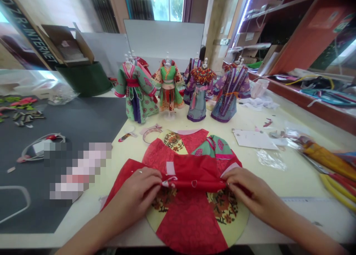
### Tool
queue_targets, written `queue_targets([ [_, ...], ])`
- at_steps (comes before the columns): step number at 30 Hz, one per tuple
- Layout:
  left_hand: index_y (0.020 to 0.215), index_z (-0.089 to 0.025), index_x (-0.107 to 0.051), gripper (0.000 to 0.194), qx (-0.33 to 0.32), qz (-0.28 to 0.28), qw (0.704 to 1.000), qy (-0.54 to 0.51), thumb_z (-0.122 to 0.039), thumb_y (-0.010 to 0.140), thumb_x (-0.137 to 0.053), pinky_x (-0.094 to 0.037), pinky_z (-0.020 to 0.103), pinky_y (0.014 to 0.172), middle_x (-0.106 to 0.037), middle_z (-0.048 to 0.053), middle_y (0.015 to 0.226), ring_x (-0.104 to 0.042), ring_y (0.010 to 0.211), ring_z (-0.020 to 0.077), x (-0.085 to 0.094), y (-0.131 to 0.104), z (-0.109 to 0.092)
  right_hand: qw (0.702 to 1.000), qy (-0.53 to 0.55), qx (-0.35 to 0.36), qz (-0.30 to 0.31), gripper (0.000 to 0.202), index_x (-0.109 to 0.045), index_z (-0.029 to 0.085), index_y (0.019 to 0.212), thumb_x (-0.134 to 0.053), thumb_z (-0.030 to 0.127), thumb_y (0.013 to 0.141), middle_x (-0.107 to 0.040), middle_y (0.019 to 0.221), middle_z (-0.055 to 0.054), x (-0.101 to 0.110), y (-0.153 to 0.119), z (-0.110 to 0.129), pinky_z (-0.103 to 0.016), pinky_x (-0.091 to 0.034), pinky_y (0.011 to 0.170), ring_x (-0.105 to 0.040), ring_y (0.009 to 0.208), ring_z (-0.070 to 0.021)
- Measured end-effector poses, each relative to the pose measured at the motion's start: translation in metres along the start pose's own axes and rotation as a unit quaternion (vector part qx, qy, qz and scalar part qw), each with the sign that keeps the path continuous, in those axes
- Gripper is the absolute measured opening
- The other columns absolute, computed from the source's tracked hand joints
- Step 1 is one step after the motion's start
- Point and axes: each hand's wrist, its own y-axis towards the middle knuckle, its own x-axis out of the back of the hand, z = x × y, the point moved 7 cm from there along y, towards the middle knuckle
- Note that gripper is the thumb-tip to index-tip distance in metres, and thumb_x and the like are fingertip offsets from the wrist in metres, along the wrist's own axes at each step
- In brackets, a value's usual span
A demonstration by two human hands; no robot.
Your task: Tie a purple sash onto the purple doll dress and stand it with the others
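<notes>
Apparently, sign (32, 34) reads "DZR-INTERNET"; hands (139, 188) (249, 190) pinch cloth (196, 168).

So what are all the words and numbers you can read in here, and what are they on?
"DZR-INTERNET": on the dark slanted panel at the upper left; the first letters are a bit blurred.
Too blurred to read: the green mark on the reddish-orange panel at the upper right.
Too small to read: any numbers on the ruler-like strip at the lower right.
</notes>
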Motion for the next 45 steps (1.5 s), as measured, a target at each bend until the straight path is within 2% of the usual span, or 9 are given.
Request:
queue_targets([
  [6,0.083,-0.019,-0.060,0.021,0.209,-0.056,0.942,-0.257,-0.037,0.084,-0.050,-0.046,0.022,0.065,-0.065,0.000,0.077,-0.059,0.071,0.0127,0.030,0.021,0.016,0.955,0.221,-0.189,-0.065,0.019,-0.057,0.020,0.089,-0.051,0.037,0.084,-0.059,0.068,0.000,0.023,0.020,-0.018,-0.019,-0.045,0.052,-0.055,0.059,-0.0092],
  [10,0.088,-0.019,-0.060,0.023,0.258,-0.079,0.870,-0.412,-0.038,0.075,-0.063,-0.046,0.019,0.056,-0.066,0.000,0.078,-0.060,0.065,0.0117,0.046,0.030,0.012,0.890,0.363,-0.246,-0.123,0.027,-0.054,0.022,0.096,-0.060,0.040,0.077,-0.057,0.064,0.003,0.040,0.024,-0.021,-0.015,-0.039,0.043,-0.052,0.050,-0.0065],
  [13,0.093,-0.022,-0.059,0.028,0.274,-0.045,0.845,-0.458,-0.036,0.070,-0.067,-0.045,0.019,0.053,-0.067,0.000,0.077,-0.060,0.059,0.0115,0.053,0.036,0.007,0.853,0.414,-0.283,-0.142,0.031,-0.054,0.024,0.097,-0.064,0.041,0.073,-0.059,0.065,0.003,0.050,0.022,-0.020,-0.015,-0.039,0.041,-0.052,0.048,-0.0068],
  [15,0.096,-0.022,-0.059,0.029,0.280,-0.006,0.850,-0.447,-0.036,0.071,-0.066,-0.045,0.020,0.055,-0.067,0.001,0.078,-0.061,0.062,0.0125,0.050,0.041,0.008,0.855,0.399,-0.303,-0.134,0.033,-0.055,0.025,0.101,-0.063,0.042,0.074,-0.060,0.065,0.003,0.051,0.021,-0.024,-0.016,-0.038,0.041,-0.052,0.047,-0.0076],
  [20,0.093,-0.020,-0.061,0.025,0.246,0.101,0.929,-0.259,-0.039,0.076,-0.058,-0.034,0.019,0.047,-0.058,-0.003,0.060,-0.051,0.053,0.0110,0.018,0.054,0.032,0.939,0.205,-0.276,-0.008,0.031,-0.059,0.020,0.094,-0.054,0.046,0.078,-0.065,0.078,-0.003,0.019,0.025,-0.055,-0.024,-0.046,0.057,-0.060,0.068,-0.0152],
  [26,0.090,-0.017,-0.061,0.024,0.162,0.101,0.974,-0.120,-0.033,0.079,-0.048,-0.036,0.023,0.056,-0.057,0.000,0.070,-0.050,0.061,0.0126,0.002,0.056,0.043,0.969,0.094,-0.226,0.040,0.035,-0.058,0.020,0.103,-0.048,0.046,0.082,-0.065,0.085,-0.004,-0.010,0.020,-0.075,-0.029,-0.047,0.064,-0.060,0.073,-0.0167],
  [38,0.110,-0.022,-0.057,0.035,0.134,0.119,0.974,-0.140,-0.023,0.075,-0.051,-0.042,0.022,0.059,-0.059,0.000,0.079,-0.055,0.068,0.0135,0.009,0.056,0.045,0.968,0.133,-0.208,0.044,0.029,-0.059,0.021,0.099,-0.048,0.043,0.084,-0.066,0.086,-0.002,0.002,0.018,-0.061,-0.026,-0.046,0.063,-0.060,0.074,-0.0149],
  [42,0.112,-0.022,-0.056,0.037,0.091,0.070,0.993,0.001,-0.025,0.075,-0.054,-0.044,0.031,0.073,-0.062,0.004,0.091,-0.057,0.082,0.0198,0.014,0.062,0.040,0.979,-0.035,-0.199,0.019,0.027,-0.060,0.022,0.097,-0.043,0.040,0.086,-0.065,0.089,-0.004,0.016,0.026,-0.062,-0.031,-0.043,0.067,-0.059,0.079,-0.0189],
  [45,0.111,-0.020,-0.056,0.033,0.013,0.017,0.996,0.084,-0.026,0.078,-0.054,-0.040,0.040,0.086,-0.061,0.008,0.104,-0.053,0.098,0.0241,0.005,0.073,0.017,0.968,-0.151,-0.193,-0.045,0.026,-0.060,0.020,0.095,-0.044,0.038,0.084,-0.065,0.090,-0.005,0.030,0.046,-0.067,-0.032,-0.041,0.069,-0.059,0.079,-0.0197],
])
